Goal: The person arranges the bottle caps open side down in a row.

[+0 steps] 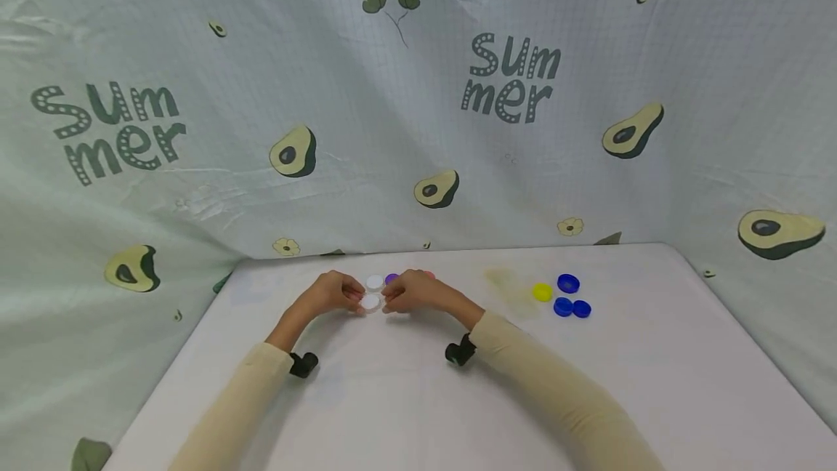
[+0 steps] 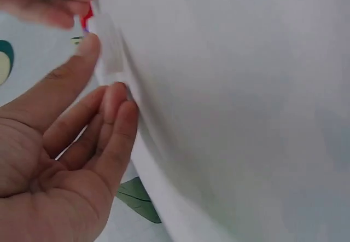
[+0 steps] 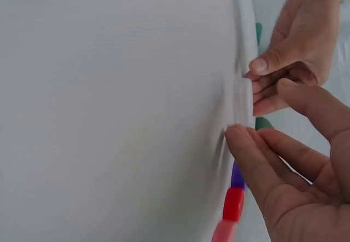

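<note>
Together at the far edge of the white table (image 1: pixel 418 398), left of its middle, two bare hands close in on the nearer white cap (image 1: pixel 370 302), which lies flat on the tabletop. The left hand (image 1: pixel 333 292) comes at its left side with thumb and bent fingers a little apart and the tips right by the rim; whether they grip it or only touch it, I cannot tell. The right hand (image 1: pixel 413 291) is on the other side, loosely open, thumb parted from the fingers, holding nothing that shows, its fingertips just beside the cap; contact cannot be made out. Just behind lies the farther white cap (image 1: pixel 375 283), and next to that a purple cap (image 1: pixel 391 278), partly covered by the right hand. The right wrist view shows a red cap (image 3: pixel 233 203) and a pink cap (image 3: pixel 224 231) running on in a row from the purple one. Well off to the right, a yellow cap (image 1: pixel 542 292) sits near three blue caps (image 1: pixel 563 307), two of these side by side and one behind. Both arms wear cream sleeves (image 1: pixel 543 384), with a small black camera (image 1: pixel 461 350) at each wrist. Behind the table hangs a pale curtain (image 1: pixel 366 93) printed with avocados, small flowers and the word "summer".
</note>
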Action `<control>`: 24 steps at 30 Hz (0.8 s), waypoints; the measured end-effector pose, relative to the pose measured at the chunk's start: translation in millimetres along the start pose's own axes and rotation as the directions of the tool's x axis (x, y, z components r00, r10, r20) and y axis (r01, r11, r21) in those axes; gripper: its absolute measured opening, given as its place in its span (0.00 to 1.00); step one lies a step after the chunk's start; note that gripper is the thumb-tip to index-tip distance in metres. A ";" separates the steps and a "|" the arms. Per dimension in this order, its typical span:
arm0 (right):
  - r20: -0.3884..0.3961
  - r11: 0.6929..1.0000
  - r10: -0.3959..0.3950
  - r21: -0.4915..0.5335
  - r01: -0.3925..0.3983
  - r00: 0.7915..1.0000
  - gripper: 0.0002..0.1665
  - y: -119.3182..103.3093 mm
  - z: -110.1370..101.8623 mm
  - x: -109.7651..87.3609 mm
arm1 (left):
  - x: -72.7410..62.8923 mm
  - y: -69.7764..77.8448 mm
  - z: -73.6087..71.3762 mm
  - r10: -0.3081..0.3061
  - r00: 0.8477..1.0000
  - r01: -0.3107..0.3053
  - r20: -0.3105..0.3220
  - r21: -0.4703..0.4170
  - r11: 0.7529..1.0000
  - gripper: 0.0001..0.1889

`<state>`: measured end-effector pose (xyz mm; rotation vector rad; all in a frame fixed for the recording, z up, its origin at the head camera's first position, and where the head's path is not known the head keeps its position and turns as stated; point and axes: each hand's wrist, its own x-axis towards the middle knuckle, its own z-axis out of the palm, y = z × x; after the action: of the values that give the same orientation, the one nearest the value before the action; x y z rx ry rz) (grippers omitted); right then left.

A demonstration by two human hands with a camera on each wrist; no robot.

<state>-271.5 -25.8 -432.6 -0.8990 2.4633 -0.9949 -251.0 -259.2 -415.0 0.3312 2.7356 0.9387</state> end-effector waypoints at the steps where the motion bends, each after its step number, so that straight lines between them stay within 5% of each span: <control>1: 0.007 1.000 -0.009 -0.016 0.009 1.000 0.19 3.5 -3.2 -9.5 | -1.3 1.2 1.2 -0.005 1.000 0.005 -0.014 -0.007 1.000 0.18; 5: 0.010 1.000 -0.016 -0.005 0.016 1.000 0.21 17.3 -19.6 -59.8 | -8.1 11.3 5.7 0.049 0.992 -0.048 -0.120 0.015 0.999 0.16; 10: -0.063 1.000 -0.030 -0.002 0.030 0.998 0.17 45.2 -47.2 -128.8 | -14.6 43.6 11.5 0.120 0.963 -0.131 -0.240 -0.031 0.991 0.12; 16: -0.242 0.997 -0.057 -0.069 0.042 0.969 0.15 82.9 -84.0 -200.5 | -3.4 87.0 40.0 0.229 0.954 -0.251 -0.195 -0.098 0.963 0.10; 24: -0.424 0.978 0.058 -0.159 -0.137 0.904 0.16 107.7 -113.9 -255.2 | 28.7 147.5 90.3 0.410 0.910 -0.414 -0.055 -0.136 0.900 0.10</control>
<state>-186.2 260.6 -411.9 -0.6566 2.9697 -1.0225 -232.1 -85.9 -396.4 0.9033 2.6467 1.2418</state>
